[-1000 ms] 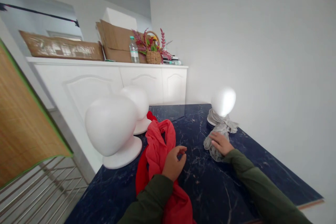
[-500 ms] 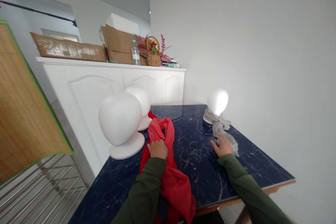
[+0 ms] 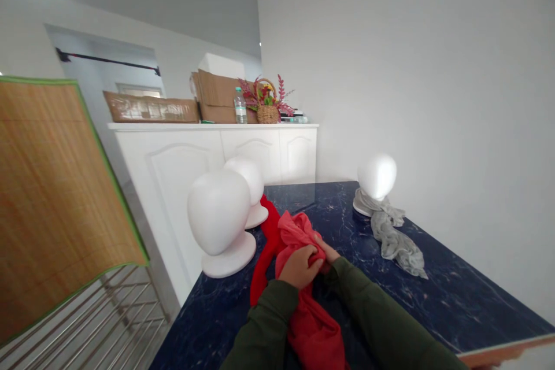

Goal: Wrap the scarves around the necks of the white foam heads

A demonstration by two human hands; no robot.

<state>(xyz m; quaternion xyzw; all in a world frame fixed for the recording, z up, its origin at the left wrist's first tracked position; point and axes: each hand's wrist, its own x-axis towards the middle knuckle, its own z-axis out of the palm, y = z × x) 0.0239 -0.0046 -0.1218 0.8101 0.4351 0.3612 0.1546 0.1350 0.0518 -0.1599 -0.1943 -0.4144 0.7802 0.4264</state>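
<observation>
A coral-red scarf (image 3: 314, 324) runs from the middle of the dark blue marbled table (image 3: 468, 295) down to its near edge. My left hand (image 3: 302, 266) has its fingers closed on the bunched cloth. Beside it on the right, my right hand (image 3: 327, 251) grips the same bunch, its fingers partly hidden by the fabric. A brighter red cloth (image 3: 269, 237) lies just to the left, under and behind the scarf. Two white mannequin heads, one nearer (image 3: 219, 214) and one farther (image 3: 248, 176), stand left of the cloths.
At the back right, a third white mannequin head (image 3: 377, 176) has a grey scarf (image 3: 394, 240) around its base, trailing over the table. A white cabinet (image 3: 186, 156) behind carries boxes, a bottle (image 3: 240, 107) and a flower basket (image 3: 267, 114). A metal rack (image 3: 125, 300) stands left.
My right hand has left the grey scarf's side and joined my left hand at the coral-red scarf, which is now bunched and lifted. The view has turned left.
</observation>
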